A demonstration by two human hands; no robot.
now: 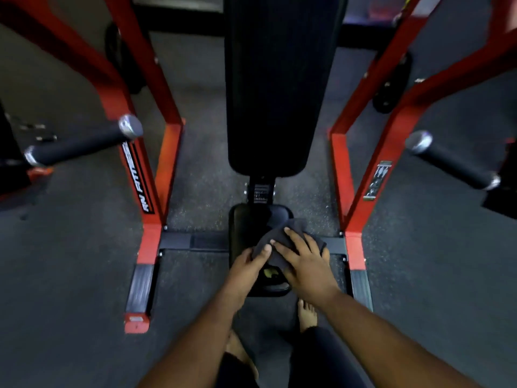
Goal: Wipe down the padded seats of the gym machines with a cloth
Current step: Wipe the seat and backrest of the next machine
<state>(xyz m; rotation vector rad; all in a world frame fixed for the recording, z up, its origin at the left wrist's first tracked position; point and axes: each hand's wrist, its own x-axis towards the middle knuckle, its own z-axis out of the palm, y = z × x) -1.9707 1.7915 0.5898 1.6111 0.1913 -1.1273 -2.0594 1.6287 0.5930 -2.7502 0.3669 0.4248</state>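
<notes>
While both hands work the cloth (pixel 282 245) on the seat pad (pixel 246 228) | left hand (pixel 249 264) grip pinches its edge | right hand (pixel 302 261) flat, fingers spread, pressing | advice: overlapping strokes, cover front edge.

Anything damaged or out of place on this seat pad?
Yes. Near the front of the seat pad, between the left hand and right hand holding the dark cloth, a yellowish patch shows against the black cover. It may be a tear exposing foam; blur prevents certainty.

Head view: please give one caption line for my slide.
Both hands, left hand and right hand, press a dark cloth onto the black padded seat.
</notes>
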